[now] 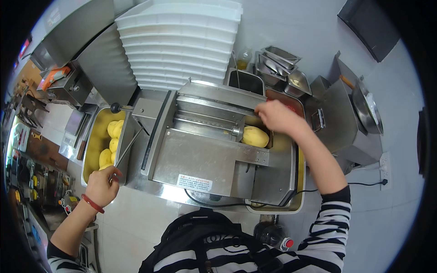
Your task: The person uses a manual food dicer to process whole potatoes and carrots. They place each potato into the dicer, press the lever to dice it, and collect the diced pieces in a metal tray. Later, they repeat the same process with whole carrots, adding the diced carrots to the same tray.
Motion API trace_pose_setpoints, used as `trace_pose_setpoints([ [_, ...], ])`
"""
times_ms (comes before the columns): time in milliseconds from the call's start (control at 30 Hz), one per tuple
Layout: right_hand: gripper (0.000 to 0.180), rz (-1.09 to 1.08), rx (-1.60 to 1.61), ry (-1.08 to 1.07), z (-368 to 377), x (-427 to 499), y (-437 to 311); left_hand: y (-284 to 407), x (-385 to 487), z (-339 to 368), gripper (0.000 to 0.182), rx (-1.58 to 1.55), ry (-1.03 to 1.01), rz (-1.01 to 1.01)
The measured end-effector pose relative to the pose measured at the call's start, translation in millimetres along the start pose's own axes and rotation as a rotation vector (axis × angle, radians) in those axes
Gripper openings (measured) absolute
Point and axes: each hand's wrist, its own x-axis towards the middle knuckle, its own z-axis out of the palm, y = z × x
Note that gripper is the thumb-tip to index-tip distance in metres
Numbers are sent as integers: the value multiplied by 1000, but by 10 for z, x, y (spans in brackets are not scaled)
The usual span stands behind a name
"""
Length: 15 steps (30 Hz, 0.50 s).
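A stainless steel potato cutting machine (pixel 198 157) stands before me. In its open channel a peeled potato (pixel 255 137) lies between the pusher at the end of a spring-wound rod (pixel 205 123) and the channel's right end. My right hand (pixel 278 116) is at the right end of the machine's raised metal cover (pixel 222 95), its fingertips on the edge. My left hand (pixel 102 184) is closed around a thin metal lever rod (pixel 128 150), beside a steel pan (pixel 124 170) that holds several peeled potatoes (pixel 106 157). A black ball knob (pixel 116 108) sits at the machine's left.
White plastic trays (pixel 181 44) are stacked behind the machine. Small steel pans (pixel 281 56) stand back right. A steel bowl (pixel 367 107) is at far right. A black cord (pixel 222 205) runs along the front to a wall outlet (pixel 385 170). A kitchen scale (pixel 73 128) stands left.
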Motion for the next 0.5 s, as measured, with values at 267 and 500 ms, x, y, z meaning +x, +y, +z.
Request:
trace_pose_setpoints([
  [267, 40, 201, -141, -19, 72, 1190, 371, 30, -34, 9, 28, -27, 82, 52],
  [500, 55, 66, 125, -8, 780, 1798, 233, -68, -88, 35, 25, 39, 120, 22],
])
